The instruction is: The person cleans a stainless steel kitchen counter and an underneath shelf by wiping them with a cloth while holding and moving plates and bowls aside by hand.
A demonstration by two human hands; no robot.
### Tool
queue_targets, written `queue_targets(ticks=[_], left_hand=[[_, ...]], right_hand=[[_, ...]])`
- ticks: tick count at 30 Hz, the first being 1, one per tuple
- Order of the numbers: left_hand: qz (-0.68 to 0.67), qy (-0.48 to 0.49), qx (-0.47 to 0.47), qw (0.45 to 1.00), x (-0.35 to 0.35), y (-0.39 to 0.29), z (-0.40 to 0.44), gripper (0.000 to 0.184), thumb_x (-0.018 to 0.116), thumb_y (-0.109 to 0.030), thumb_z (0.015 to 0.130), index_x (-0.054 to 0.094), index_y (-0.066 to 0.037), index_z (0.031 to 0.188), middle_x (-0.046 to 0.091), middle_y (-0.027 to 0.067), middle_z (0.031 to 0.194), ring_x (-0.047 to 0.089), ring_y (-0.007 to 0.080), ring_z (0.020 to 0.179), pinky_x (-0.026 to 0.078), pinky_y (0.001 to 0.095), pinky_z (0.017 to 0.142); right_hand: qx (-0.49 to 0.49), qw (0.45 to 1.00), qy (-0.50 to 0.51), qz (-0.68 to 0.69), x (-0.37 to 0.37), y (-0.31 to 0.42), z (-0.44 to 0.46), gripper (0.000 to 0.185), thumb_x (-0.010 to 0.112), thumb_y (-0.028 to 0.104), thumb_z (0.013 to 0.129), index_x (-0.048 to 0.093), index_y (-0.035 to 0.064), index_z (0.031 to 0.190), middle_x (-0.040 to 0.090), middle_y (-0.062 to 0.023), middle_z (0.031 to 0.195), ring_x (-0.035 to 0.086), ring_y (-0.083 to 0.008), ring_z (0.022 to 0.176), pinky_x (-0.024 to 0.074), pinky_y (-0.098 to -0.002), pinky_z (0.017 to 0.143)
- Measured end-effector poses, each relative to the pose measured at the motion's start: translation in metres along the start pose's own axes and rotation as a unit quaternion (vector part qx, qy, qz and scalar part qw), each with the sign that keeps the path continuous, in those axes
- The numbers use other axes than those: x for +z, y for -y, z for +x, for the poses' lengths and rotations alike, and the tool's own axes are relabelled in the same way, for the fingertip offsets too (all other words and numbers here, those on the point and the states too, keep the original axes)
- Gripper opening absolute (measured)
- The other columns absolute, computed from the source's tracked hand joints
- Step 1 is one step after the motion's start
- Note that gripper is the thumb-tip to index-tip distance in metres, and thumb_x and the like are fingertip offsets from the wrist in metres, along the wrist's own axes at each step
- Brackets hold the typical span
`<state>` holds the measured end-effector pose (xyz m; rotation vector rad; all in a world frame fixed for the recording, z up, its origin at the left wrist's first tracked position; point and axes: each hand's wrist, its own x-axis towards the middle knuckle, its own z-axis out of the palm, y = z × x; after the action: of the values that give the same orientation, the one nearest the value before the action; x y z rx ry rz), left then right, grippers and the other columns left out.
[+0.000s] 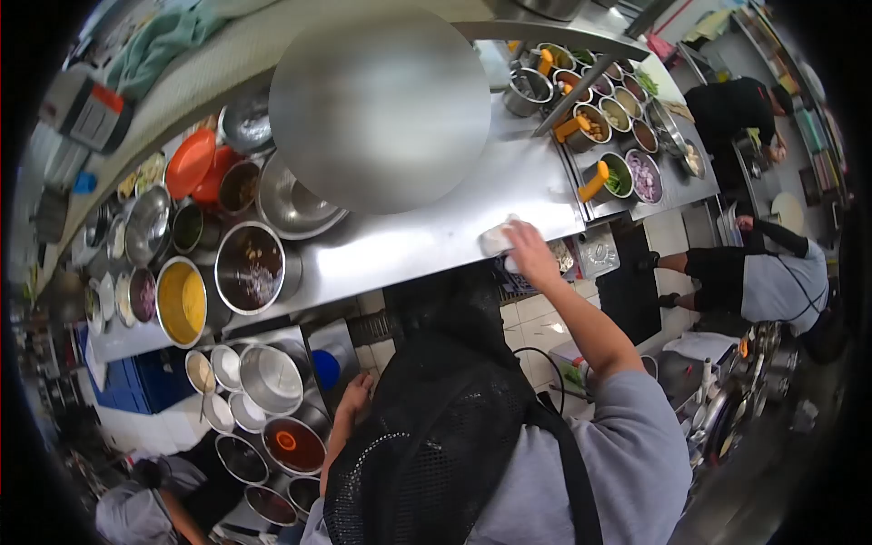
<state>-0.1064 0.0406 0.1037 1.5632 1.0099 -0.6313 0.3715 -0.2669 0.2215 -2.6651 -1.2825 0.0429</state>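
Observation:
My right hand (527,252) is closed on a folded white cloth (498,239), pressed to the front edge of the steel counter (409,236), near its right end. My left hand (358,392) hangs low on the left of my body, its fingers loosely bent with no object visible in them. Beside it are a blue round object (325,368) and a steel surface. A large steel pot with dark contents (250,268) and a wide steel bowl (295,204) stand on the counter to the left.
Pots with orange handles (594,182) and a bowl of chopped purple onion (644,176) stand at the right. A pot of yellow contents (181,302) and red containers (192,163) are on the left. Other people work at right (786,277) and lower left. A blurred disc covers part of the counter.

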Motion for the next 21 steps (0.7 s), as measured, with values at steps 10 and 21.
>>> queue_targets(ticks=[10, 21], left_hand=[[0.153, 0.074, 0.115, 0.979, -0.032, -0.118, 0.081, 0.069, 0.056, -0.048, 0.106, 0.047, -0.001, 0.155, 0.052, 0.0225, 0.156, 0.046, 0.0371, 0.147, 0.036, 0.0409, 0.121], [0.174, 0.055, 0.068, 0.981, -0.041, -0.227, 0.072, 0.060, 0.057, -0.043, 0.106, 0.052, -0.004, 0.151, 0.049, 0.0222, 0.158, 0.046, 0.0381, 0.147, 0.035, 0.0410, 0.122]], right_hand=[[0.326, 0.399, -0.383, 0.767, -0.029, -0.138, 0.152, 0.053, 0.061, 0.040, 0.106, 0.055, -0.0012, 0.138, 0.066, -0.0118, 0.123, 0.065, -0.0231, 0.111, 0.0507, -0.0391, 0.101], [0.494, 0.787, -0.343, 0.138, 0.037, -0.174, 0.252, 0.084, 0.071, 0.053, 0.093, 0.045, -0.0135, 0.137, 0.047, -0.0364, 0.145, 0.056, -0.0463, 0.128, 0.0501, -0.0487, 0.107]])
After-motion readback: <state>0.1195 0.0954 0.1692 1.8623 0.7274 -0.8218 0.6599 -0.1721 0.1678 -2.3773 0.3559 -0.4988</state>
